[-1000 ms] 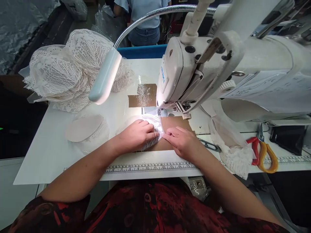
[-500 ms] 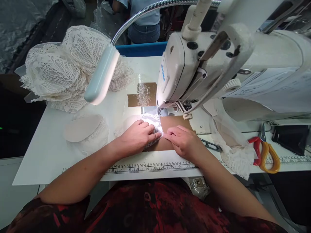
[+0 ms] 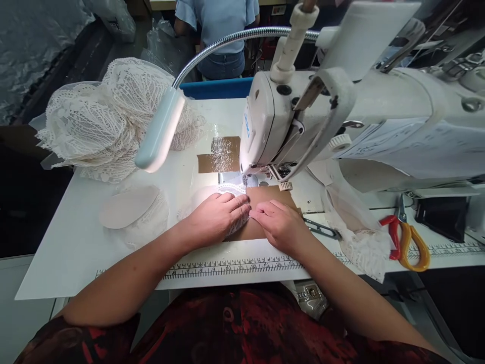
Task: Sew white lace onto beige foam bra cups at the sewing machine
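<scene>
Your left hand (image 3: 215, 217) lies flat, fingers together, pressing the lace piece (image 3: 231, 188) to the bench (image 3: 68, 258); your right hand (image 3: 280, 227) is curled, thumb and forefinger pinching that piece's right edge. The lace piece sits between the bench's front and back edges, just in front of the sewing machine (image 3: 261, 121) needle area, under the light of the lamp (image 3: 159, 131); brown card (image 3: 269, 194) lies beside it and beneath your right hand.

Containers: a blue bin (image 3: 215, 89) stands along the bench's back edge, its contents not discernible from your position; a clear plastic bag (image 3: 166, 50) lies beyond that edge, contents likewise unclear.

At the bench's back left corner you have a heap of white lace (image 3: 91, 121); nearer the left edge, an oval pad (image 3: 129, 206) rests on more lace. To your right, scissors (image 3: 415, 250) with red and orange handles lie near the front edge; lace trim (image 3: 367, 247) beside them droops over that edge; a dark slotted tool (image 3: 322, 228) lies between the trim and your right hand.
</scene>
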Demonstrator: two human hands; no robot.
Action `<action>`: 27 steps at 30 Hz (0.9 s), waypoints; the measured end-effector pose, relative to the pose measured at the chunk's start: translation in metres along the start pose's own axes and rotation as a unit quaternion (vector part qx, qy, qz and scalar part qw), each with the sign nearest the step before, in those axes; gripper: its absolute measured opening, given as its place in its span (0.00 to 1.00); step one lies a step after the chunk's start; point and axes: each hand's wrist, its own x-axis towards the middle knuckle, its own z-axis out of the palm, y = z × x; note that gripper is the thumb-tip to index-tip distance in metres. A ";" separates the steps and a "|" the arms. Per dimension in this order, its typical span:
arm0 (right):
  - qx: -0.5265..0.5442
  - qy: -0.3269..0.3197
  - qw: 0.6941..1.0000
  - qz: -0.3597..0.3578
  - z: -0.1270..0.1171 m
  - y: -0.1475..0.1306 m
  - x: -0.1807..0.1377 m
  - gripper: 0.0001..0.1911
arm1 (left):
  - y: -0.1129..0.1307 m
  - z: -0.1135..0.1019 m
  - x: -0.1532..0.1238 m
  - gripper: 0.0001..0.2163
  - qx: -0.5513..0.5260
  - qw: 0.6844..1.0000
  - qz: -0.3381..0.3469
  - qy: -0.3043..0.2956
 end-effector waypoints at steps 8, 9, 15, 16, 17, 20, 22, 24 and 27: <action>0.003 0.025 1.000 -0.001 0.003 0.000 0.000 0.16 | 0.001 0.003 0.000 0.22 0.011 0.999 -0.025 0.039; 0.001 0.027 1.000 -0.001 0.003 0.000 0.000 0.16 | 0.001 0.002 0.000 0.22 0.010 0.999 -0.026 0.044; 0.002 0.035 0.999 0.002 0.003 -0.001 0.000 0.15 | 0.002 0.001 0.003 0.21 0.018 0.998 -0.021 0.056; 0.003 0.035 0.999 0.003 0.002 -0.001 0.000 0.15 | 0.002 0.001 0.003 0.21 0.016 0.998 -0.022 0.055; 0.003 0.035 0.999 0.004 0.002 -0.001 0.000 0.15 | 0.002 0.000 0.004 0.21 0.013 0.998 -0.023 0.055; 0.006 0.035 0.999 0.002 0.003 -0.001 0.001 0.15 | 0.000 -0.001 0.004 0.22 -0.005 0.998 -0.030 0.047; 0.007 0.038 0.999 0.004 0.003 -0.001 0.003 0.15 | -0.003 -0.002 0.006 0.22 -0.019 0.999 -0.035 0.036; 0.007 0.039 0.999 0.012 0.004 0.000 0.005 0.15 | -0.008 -0.002 0.008 0.23 -0.030 0.999 -0.037 0.026; 0.002 0.020 0.999 0.027 0.002 0.003 0.012 0.16 | -0.019 0.000 0.011 0.23 -0.029 0.999 -0.034 0.021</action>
